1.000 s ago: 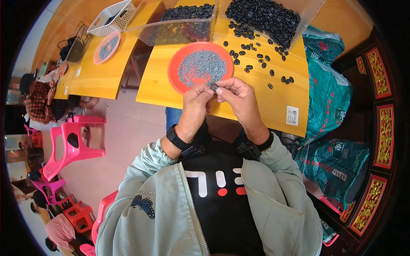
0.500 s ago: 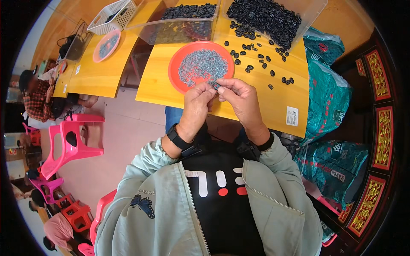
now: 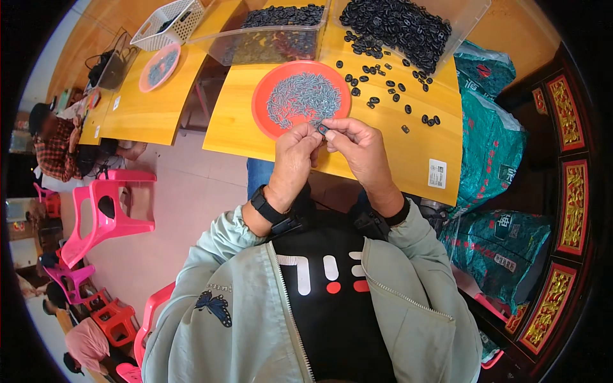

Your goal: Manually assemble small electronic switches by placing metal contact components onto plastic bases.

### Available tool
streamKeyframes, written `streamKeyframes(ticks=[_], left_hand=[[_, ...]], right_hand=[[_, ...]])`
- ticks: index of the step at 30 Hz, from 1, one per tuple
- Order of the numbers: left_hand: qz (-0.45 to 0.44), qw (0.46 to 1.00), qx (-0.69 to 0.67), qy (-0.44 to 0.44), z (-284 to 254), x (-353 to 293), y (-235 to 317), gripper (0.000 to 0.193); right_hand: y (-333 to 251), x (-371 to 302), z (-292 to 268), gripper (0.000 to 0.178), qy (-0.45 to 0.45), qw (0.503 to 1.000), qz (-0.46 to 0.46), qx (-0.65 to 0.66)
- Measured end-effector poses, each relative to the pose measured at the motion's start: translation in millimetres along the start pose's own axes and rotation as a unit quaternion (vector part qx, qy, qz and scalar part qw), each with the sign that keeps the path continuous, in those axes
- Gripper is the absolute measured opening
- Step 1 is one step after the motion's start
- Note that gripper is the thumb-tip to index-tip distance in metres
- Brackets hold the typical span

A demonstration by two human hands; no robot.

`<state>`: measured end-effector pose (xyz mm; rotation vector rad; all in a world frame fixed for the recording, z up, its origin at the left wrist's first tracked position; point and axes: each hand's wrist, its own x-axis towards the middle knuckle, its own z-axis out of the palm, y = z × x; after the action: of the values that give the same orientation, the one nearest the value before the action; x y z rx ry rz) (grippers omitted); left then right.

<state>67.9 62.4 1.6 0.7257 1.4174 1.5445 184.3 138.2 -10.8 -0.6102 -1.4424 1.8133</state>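
Observation:
Over the near edge of a red plate point(image 3: 258, 105), my two hands meet fingertip to fingertip. My right hand point(image 3: 361, 148) pinches a small black oval piece point(image 3: 322, 129) between thumb and forefinger. Against its left side, my left hand point(image 3: 295, 155) is closed in a pinch. Whatever those fingers hold is too small and hidden to make out. The plate holds a heap of thin grey metal pins or screws point(image 3: 300, 97). More black oval pieces with holes point(image 3: 374, 100) lie loose on the yellow table to the right of the plate.
Clear bins of black pieces point(image 3: 399, 29) stand at the table's far side. On a yellow table to the left are a pink bowl point(image 3: 148, 71) and a white basket point(image 3: 167, 33). Green sacks point(image 3: 488, 143) stand right, pink stools point(image 3: 105, 214) left. People point(image 3: 54, 143) sit at far left.

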Motion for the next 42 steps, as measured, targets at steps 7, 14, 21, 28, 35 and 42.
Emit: streamKeyframes(ticks=[7, 14, 21, 28, 35, 42], left_hand=[[-0.014, 0.999, -0.035, 0.02, 3.1, -0.2, 0.6, 0.018], [-0.029, 0.999, -0.03, 0.003, 2.7, 1.9, 0.4, 0.017], [-0.009, 0.997, -0.021, -0.073, -3.0, 0.9, 1.4, 0.015], [0.144, 0.971, 0.157, -0.109, -13.7, -1.5, 10.6, 0.013], [0.337, 0.872, 0.339, -0.103, -17.8, -2.9, 19.3, 0.018], [0.415, 0.833, 0.356, -0.079, -18.4, -3.4, 17.7, 0.018]], right_hand=[[2.2, -0.7, 3.4, 0.02, -0.014, 1.0, -0.018, 0.009], [5.0, -0.3, -1.1, 0.029, -0.039, 0.999, -0.007, 0.017], [-5.9, -1.8, -2.5, 0.024, -0.02, 1.0, -0.013, -0.004], [-21.6, -7.1, -7.8, 0.029, -0.052, 0.998, 0.003, -0.022], [-30.4, -12.9, -2.7, 0.03, -0.077, 0.997, 0.02, -0.005], [-37.8, -19.9, 3.2, 0.029, -0.075, 0.995, -0.005, -0.058]])
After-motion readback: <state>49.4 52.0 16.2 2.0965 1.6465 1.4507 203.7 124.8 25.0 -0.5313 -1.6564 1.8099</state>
